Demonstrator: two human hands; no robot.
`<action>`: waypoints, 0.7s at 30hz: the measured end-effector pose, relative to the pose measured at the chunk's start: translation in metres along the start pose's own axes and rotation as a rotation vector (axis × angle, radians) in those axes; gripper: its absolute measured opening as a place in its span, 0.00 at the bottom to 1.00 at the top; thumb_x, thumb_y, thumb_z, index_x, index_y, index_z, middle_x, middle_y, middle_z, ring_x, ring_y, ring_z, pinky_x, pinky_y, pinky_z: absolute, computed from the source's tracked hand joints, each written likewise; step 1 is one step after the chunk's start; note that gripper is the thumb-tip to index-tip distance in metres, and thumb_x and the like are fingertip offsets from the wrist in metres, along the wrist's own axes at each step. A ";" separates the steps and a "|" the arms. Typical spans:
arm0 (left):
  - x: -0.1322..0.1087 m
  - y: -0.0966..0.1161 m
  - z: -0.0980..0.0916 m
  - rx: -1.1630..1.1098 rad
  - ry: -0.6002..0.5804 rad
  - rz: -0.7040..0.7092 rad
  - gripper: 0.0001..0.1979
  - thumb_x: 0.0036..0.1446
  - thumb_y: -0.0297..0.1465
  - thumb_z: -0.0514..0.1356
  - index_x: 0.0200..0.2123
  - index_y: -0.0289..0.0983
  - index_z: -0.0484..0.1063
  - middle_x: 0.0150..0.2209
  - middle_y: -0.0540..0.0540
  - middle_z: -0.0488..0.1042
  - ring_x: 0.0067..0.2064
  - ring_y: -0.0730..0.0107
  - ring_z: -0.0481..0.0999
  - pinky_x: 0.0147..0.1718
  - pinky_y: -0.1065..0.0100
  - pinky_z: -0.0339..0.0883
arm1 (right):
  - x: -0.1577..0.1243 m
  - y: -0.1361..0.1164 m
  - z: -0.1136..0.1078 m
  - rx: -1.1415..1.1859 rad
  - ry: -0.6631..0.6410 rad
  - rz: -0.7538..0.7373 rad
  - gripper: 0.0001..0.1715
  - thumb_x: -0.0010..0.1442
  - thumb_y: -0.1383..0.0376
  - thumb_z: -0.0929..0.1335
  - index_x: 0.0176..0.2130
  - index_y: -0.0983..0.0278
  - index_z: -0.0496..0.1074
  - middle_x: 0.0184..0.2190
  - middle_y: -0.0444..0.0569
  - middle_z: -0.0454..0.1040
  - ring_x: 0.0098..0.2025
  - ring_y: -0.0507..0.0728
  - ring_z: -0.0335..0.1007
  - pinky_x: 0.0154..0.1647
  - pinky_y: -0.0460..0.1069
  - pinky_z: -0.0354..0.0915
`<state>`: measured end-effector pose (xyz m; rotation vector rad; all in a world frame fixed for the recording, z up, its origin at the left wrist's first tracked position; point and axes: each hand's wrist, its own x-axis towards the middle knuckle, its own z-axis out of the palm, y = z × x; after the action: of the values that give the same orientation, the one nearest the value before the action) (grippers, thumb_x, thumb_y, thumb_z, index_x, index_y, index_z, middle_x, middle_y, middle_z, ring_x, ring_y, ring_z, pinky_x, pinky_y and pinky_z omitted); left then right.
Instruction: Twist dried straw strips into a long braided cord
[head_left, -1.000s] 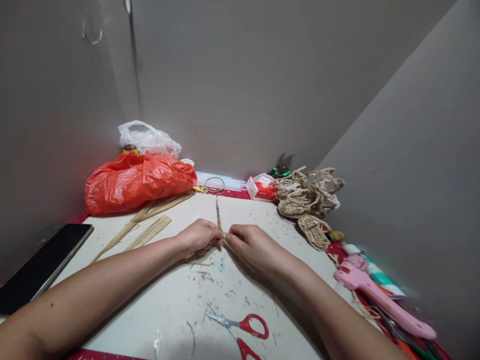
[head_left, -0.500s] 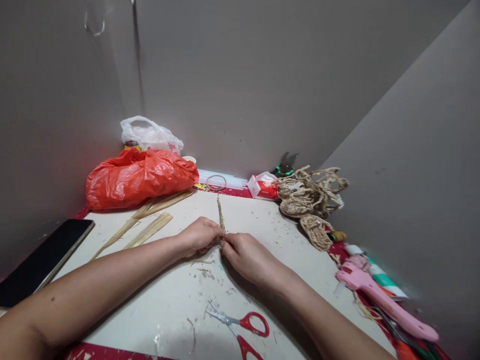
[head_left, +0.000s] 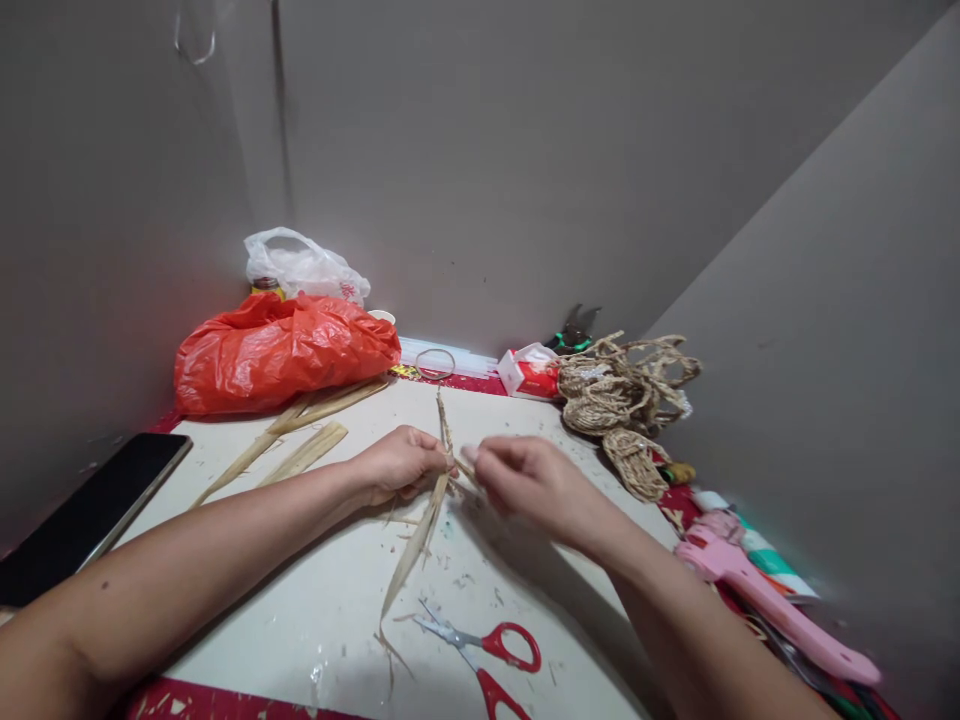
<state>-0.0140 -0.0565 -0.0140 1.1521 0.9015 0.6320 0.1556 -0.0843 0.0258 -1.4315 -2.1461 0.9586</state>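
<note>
My left hand is closed in a pinch on a thin twisted straw cord, whose finished length points away from me. From the pinch a loose, flat strip of dried straw hangs toward me and tapers to frayed ends near the scissors. My right hand, slightly blurred, is a short way to the right with its fingers closed on another strand that runs from the left fingertips. Red-handled scissors lie partly open in front of both hands.
Flat straw strips lie at left, near a phone and an orange plastic bag. Coiled straw rope, a tissue pack and pliers stand at back right. A pink glue gun lies along the right edge.
My right hand has moved up and right, away from the left, drawing out a strand. The loose straw strip now hangs in view toward the scissors. My left hand keeps its pinch.
</note>
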 end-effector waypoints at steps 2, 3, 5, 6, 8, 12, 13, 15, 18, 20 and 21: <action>0.000 0.000 -0.001 -0.029 -0.020 0.012 0.06 0.46 0.29 0.58 0.21 0.35 0.63 0.09 0.59 0.51 0.11 0.83 0.45 0.12 0.73 0.37 | 0.013 0.014 0.004 0.005 0.250 -0.009 0.21 0.59 0.53 0.61 0.22 0.64 0.63 0.19 0.45 0.65 0.22 0.50 0.58 0.23 0.45 0.53; 0.001 -0.001 -0.001 -0.032 -0.032 0.017 0.06 0.46 0.29 0.58 0.21 0.35 0.63 0.10 0.59 0.51 0.11 0.83 0.45 0.12 0.74 0.36 | 0.018 0.020 0.009 0.064 0.234 -0.010 0.21 0.59 0.52 0.61 0.23 0.65 0.64 0.20 0.46 0.66 0.23 0.50 0.59 0.23 0.45 0.53; 0.001 -0.002 -0.001 -0.032 -0.045 0.024 0.07 0.47 0.30 0.57 0.21 0.35 0.62 0.10 0.59 0.52 0.12 0.84 0.44 0.12 0.74 0.36 | 0.026 0.029 0.019 0.258 0.043 0.054 0.25 0.59 0.49 0.58 0.23 0.65 0.63 0.17 0.44 0.63 0.19 0.49 0.56 0.19 0.44 0.51; 0.001 -0.002 -0.001 -0.030 -0.045 0.027 0.08 0.47 0.30 0.57 0.21 0.36 0.62 0.10 0.59 0.52 0.12 0.84 0.44 0.12 0.74 0.36 | 0.027 0.032 0.024 0.346 -0.047 0.100 0.26 0.59 0.48 0.58 0.22 0.64 0.61 0.15 0.42 0.60 0.16 0.47 0.51 0.16 0.44 0.47; 0.001 -0.003 -0.001 -0.020 -0.053 0.029 0.08 0.47 0.31 0.58 0.20 0.35 0.62 0.10 0.58 0.52 0.12 0.83 0.44 0.12 0.73 0.37 | 0.029 0.035 0.029 0.446 -0.126 0.168 0.27 0.57 0.47 0.59 0.20 0.64 0.59 0.12 0.38 0.53 0.13 0.45 0.43 0.13 0.44 0.41; 0.003 -0.004 -0.001 0.085 -0.081 0.038 0.09 0.49 0.34 0.57 0.24 0.32 0.69 0.11 0.58 0.51 0.13 0.83 0.43 0.13 0.72 0.36 | 0.028 0.037 0.025 0.507 -0.218 0.223 0.24 0.56 0.49 0.61 0.22 0.66 0.63 0.12 0.36 0.50 0.13 0.44 0.40 0.12 0.43 0.38; 0.003 -0.005 -0.002 0.129 -0.063 0.045 0.10 0.49 0.34 0.56 0.25 0.32 0.70 0.12 0.58 0.51 0.14 0.83 0.43 0.14 0.73 0.36 | 0.028 0.038 0.023 0.536 -0.254 0.242 0.24 0.56 0.49 0.61 0.22 0.65 0.63 0.12 0.36 0.50 0.13 0.44 0.39 0.11 0.43 0.37; 0.005 -0.007 -0.002 0.229 0.000 0.090 0.10 0.48 0.34 0.56 0.25 0.31 0.70 0.14 0.56 0.55 0.16 0.83 0.47 0.16 0.74 0.40 | 0.029 0.039 0.021 0.614 -0.295 0.280 0.23 0.56 0.51 0.62 0.20 0.64 0.59 0.12 0.35 0.50 0.12 0.43 0.38 0.11 0.42 0.36; 0.007 -0.009 -0.004 0.382 0.050 0.192 0.10 0.48 0.32 0.55 0.24 0.30 0.70 0.18 0.54 0.59 0.20 0.81 0.52 0.20 0.75 0.47 | 0.030 0.041 0.023 0.775 -0.318 0.336 0.21 0.54 0.55 0.64 0.19 0.63 0.55 0.11 0.34 0.48 0.12 0.43 0.35 0.11 0.41 0.33; 0.005 -0.007 -0.005 0.481 0.044 0.202 0.11 0.48 0.32 0.53 0.25 0.30 0.71 0.18 0.54 0.59 0.21 0.80 0.52 0.20 0.75 0.47 | 0.030 0.040 0.026 0.863 -0.317 0.360 0.20 0.53 0.57 0.64 0.19 0.63 0.55 0.10 0.33 0.47 0.12 0.43 0.33 0.11 0.41 0.32; 0.004 -0.005 -0.006 0.528 0.037 0.191 0.12 0.49 0.31 0.52 0.26 0.30 0.72 0.18 0.54 0.59 0.21 0.80 0.52 0.20 0.74 0.47 | 0.030 0.039 0.027 0.891 -0.307 0.368 0.19 0.53 0.58 0.65 0.19 0.63 0.55 0.10 0.33 0.47 0.12 0.43 0.33 0.11 0.41 0.32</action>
<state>-0.0171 -0.0521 -0.0204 1.7190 1.0306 0.5851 0.1512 -0.0562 -0.0225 -1.2440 -1.2809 2.0378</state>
